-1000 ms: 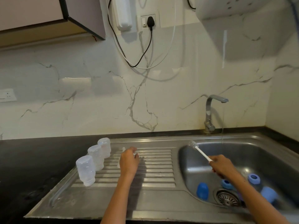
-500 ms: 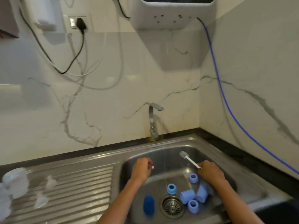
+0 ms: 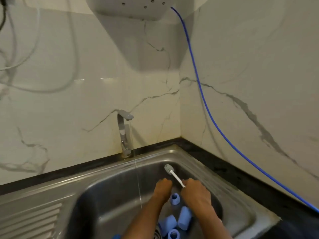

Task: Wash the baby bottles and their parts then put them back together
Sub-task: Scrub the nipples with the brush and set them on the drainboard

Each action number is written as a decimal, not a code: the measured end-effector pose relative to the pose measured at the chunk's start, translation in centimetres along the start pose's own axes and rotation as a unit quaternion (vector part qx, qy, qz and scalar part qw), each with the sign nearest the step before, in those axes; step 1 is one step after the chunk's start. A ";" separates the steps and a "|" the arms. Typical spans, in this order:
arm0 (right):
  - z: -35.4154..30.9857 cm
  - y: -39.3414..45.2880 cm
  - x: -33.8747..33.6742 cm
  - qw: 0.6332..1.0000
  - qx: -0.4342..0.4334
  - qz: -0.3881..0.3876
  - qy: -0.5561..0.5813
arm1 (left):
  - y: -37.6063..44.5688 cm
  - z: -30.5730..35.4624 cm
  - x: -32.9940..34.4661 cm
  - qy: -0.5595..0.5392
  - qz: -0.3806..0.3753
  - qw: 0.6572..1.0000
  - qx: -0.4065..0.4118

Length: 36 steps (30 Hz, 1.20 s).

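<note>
While water runs in a thin stream from the tap (image 3: 124, 133) at the back edge, the ribbed draining board (image 3: 29, 219) lies at the far left and the steel sink (image 3: 110, 195) basin opens beside it. Over the basin, the left hand (image 3: 162, 188) reaches down with its back to the camera, knuckles bent; whether it holds anything cannot be told, since its fingers are hidden below. Just right of it, a blue bottle collar (image 3: 174, 198) stands on the basin floor between the two wrists. The right hand (image 3: 196, 192) grips the white handle of a small bottle brush (image 3: 170, 169), whose grey bristle head points up and to the left, clear of the water. Nearer the camera, more blue bottle parts (image 3: 176, 221) lie jumbled together between the forearms, some on their sides, one with its open end up. Along the right wall a blue hose (image 3: 203, 100) drops from a white heater (image 3: 131, 7) overhead.
</note>
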State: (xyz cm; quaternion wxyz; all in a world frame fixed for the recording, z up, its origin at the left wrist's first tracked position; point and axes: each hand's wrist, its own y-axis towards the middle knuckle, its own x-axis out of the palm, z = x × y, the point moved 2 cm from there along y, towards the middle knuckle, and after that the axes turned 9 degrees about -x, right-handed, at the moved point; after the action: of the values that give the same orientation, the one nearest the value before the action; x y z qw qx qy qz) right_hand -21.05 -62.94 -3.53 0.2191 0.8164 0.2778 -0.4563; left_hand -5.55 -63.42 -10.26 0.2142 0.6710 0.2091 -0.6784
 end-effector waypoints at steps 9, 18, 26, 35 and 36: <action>0.7 0.8 0.0 1.000 -0.003 0.011 0.001 | 2.4 1.4 1.5 0.059 -0.061 0.996 0.006; 1.2 1.9 0.1 1.000 0.012 0.011 -0.001 | 0.2 1.4 -0.7 0.063 -0.047 0.996 0.042; 0.3 1.0 -0.7 1.000 0.007 -0.011 0.024 | -8.2 -2.9 -7.0 -0.132 0.022 0.991 -0.002; -1.1 -1.1 0.2 0.996 -0.069 -0.059 0.014 | -17.5 -10.8 -8.7 -0.905 0.002 0.310 -0.291; -1.4 -1.3 0.5 0.993 -0.090 -0.068 0.026 | -18.1 -11.3 -8.8 -0.935 0.005 0.199 -0.293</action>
State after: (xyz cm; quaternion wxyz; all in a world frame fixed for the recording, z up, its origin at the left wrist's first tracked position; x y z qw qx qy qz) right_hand -20.78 -61.02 -3.45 0.2527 0.7842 0.3779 -0.4223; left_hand -6.49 -42.02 -1.70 0.4384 -0.5622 0.0363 -0.7003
